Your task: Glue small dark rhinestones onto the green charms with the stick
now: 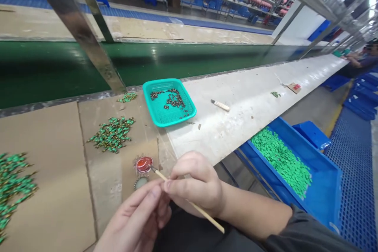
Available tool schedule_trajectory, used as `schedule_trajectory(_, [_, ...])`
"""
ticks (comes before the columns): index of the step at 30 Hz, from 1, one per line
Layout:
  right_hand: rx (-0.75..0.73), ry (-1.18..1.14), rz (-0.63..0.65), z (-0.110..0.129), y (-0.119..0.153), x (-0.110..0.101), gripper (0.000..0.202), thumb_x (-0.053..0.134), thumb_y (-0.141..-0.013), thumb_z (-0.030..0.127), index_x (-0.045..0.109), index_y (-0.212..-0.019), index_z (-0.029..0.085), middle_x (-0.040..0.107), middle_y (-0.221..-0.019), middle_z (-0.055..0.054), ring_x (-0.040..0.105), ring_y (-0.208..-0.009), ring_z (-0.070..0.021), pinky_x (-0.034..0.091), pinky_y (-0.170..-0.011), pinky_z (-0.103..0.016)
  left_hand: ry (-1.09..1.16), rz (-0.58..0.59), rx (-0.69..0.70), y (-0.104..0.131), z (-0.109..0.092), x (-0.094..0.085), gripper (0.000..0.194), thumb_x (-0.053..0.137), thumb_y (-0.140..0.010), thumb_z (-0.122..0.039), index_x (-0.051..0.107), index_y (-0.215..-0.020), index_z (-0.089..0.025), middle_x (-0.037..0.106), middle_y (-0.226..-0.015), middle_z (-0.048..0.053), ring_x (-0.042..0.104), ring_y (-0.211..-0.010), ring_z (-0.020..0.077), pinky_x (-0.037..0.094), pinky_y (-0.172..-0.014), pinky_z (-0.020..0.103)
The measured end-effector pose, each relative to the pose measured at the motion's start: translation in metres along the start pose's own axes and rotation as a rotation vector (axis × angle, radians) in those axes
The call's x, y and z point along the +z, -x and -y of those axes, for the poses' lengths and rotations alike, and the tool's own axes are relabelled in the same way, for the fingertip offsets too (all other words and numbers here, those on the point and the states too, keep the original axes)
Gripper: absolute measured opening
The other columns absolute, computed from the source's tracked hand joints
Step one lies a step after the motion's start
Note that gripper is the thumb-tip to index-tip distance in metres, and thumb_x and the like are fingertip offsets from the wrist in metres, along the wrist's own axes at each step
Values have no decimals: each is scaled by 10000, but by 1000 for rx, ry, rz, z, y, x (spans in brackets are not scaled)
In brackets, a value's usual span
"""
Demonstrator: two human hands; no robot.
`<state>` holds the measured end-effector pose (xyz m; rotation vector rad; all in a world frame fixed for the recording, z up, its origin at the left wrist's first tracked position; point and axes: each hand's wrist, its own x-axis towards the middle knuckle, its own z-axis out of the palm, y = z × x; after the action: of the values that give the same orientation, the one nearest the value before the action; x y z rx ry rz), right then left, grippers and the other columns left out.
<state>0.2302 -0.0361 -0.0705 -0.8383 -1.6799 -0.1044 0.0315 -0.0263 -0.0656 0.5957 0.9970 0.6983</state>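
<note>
My right hand (pixel 196 185) grips a thin paintbrush (pixel 203 213) with a pale wooden handle. Its dark tip touches the edge of a small pool of red paint (pixel 144 164) on a piece of cardboard (pixel 130 173). Close against it, my left hand (pixel 141 214) is closed with thumb and forefinger together; whatever they pinch is hidden. Just below the paint lies a round, greyish bottle cap (pixel 141 182), partly covered by my left hand. Small green and brass-coloured pieces (pixel 113 134) lie in a heap beyond my hands.
A turquoise basket (pixel 169 123) holds small dark pieces. A wooden-handled tool (pixel 220 105) lies on the white bench (pixel 206 134). More green pieces (pixel 14 185) are heaped at left. At right, a blue bin (pixel 321 181) holds green discs. A person (pixel 362 61) sits farther along.
</note>
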Motion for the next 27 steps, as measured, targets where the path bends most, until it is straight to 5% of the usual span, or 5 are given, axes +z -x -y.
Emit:
schedule_trajectory(7, [36, 135, 169, 0, 19, -23, 341, 858, -1089, 173, 818, -1408, 287, 879, -1203, -62, 849, -1054, -219, 728, -983, -374, 3, -70, 68, -15, -11, 20, 550, 1171, -618, -649, 900, -894, -258, 845, -927, 53, 810, -866, 293, 744, -715, 362])
schedule_trajectory(14, [594, 637, 176, -143, -6, -114, 332, 690, -1108, 263, 849, -1392, 196, 810, -1362, -248, 751, -1333, -475, 611, -1194, -722, -617, 110, 352, -10, -18, 12, 452, 830, -1055, -708, 793, -922, -278, 685, -673, -25, 609, -523, 173, 529, -482, 247])
schedule_trajectory(19, [807, 652, 281, -208, -19, -142, 160, 770, -1063, 341, 852, -1092, 206, 789, -1127, -201, 737, -1199, -451, 604, -1151, -630, -1042, 206, 455, -10, 3, 2, 291, 649, -1154, -555, 754, -1034, -313, 812, -772, -5, 789, -671, 240, 585, -604, 290])
schedule_trajectory(23, [828, 614, 249, -172, -9, -145, 262, 513, -1211, 319, 731, -1087, 243, 792, -1080, -172, 744, -1101, -377, 596, -1066, -532, -1099, 178, 449, -10, 11, -1, 210, 638, -1135, -491, 723, -1047, -320, 875, -829, -2, 856, -714, 254, 616, -660, 310])
schedule_trajectory(27, [822, 469, 259, -79, 28, -134, 330, 380, -1283, 361, 643, -1100, 281, 743, -820, -44, 693, -693, -264, 564, -744, -401, -1049, 197, 365, 0, 17, -1, 204, 630, -1146, -491, 703, -1068, -317, 801, -746, -41, 693, -501, 199, 517, -516, 299])
